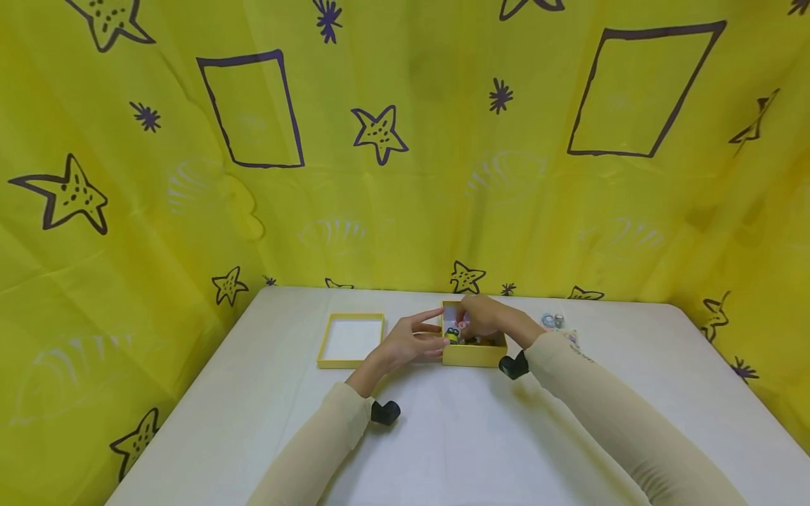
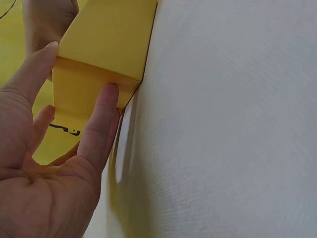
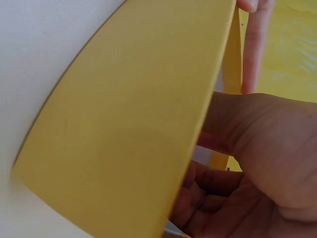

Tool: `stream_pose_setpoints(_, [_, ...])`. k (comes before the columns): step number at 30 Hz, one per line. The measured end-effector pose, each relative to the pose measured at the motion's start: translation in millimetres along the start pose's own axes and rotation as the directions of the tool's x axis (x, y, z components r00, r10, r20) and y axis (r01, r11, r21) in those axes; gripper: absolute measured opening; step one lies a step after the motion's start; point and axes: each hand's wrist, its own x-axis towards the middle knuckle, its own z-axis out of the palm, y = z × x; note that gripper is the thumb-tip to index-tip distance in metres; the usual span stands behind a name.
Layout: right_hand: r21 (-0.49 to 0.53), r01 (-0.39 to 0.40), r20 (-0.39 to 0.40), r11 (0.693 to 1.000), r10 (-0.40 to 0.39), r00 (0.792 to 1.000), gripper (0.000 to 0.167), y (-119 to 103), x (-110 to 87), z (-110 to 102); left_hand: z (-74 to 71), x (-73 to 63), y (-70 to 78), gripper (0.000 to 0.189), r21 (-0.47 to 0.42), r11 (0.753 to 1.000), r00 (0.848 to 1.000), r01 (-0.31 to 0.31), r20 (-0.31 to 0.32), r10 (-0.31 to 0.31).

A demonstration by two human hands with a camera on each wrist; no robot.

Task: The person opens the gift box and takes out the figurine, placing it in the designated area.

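An open yellow box (image 1: 474,356) with small items inside stands near the back of the table. My left hand (image 1: 410,340) is at its left side; in the left wrist view the straight fingers (image 2: 101,119) lie against the box's end wall, the thumb at the top edge. My right hand (image 1: 484,316) reaches down into the box from above. In the right wrist view its fingers (image 3: 218,181) are bent behind the box wall, and what they touch is hidden. Between the hands sits a small yellow-and-black figure (image 1: 452,335) with a pinkish piece (image 1: 463,325) beside it.
A shallow yellow lid (image 1: 351,364) with a white inside lies left of the box. Several small trinkets (image 1: 553,320) and a patterned piece (image 1: 571,336) lie right of it, partly behind the right sleeve. A yellow curtain (image 1: 405,211) hangs behind the white table (image 1: 430,436).
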Motion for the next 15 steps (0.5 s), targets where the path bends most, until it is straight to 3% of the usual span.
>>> stream_pose_setpoints(9, [-0.046, -0.017, -0.004, 0.999, 0.017, 1.0, 0.017, -2, -5.4, -7, -0.1, -0.3, -0.4, 0.07, 0.002, 1.0, 1.0, 0.008, -0.007, -0.008])
stream_pose_setpoints(15, [-0.02, -0.01, 0.009, 1.0, 0.01, 1.0, 0.021, -5, -10.9, -11, -0.1, -1.6, 0.7, 0.071, 0.005, 1.0, 1.0, 0.015, -0.002, -0.015])
